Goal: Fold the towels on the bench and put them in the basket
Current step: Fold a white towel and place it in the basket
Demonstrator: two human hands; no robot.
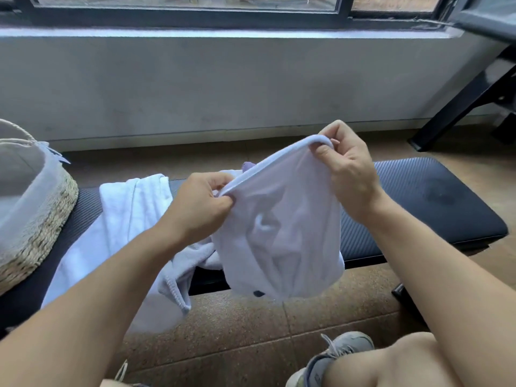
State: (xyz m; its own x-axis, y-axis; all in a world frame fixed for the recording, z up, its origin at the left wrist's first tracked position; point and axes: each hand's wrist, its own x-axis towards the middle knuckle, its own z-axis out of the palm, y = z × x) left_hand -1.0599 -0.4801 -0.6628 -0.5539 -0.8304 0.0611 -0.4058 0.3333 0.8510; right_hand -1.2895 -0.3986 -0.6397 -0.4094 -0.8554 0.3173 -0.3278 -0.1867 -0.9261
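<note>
Pinching the hemmed top edge of the small white terry towel (pixel 279 227), your left hand (pixel 199 203) and right hand (pixel 347 169) hold it taut so it hangs free above the black padded bench (pixel 424 196). More crumpled white towels (pixel 131 219) lie left, near the woven straw basket (pixel 42 227); bare bench right gives you folding room.

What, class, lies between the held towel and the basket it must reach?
Another white towel lies crumpled on the bench between the held towel and the basket. It sits low; both hands can probably carry over it.
</note>
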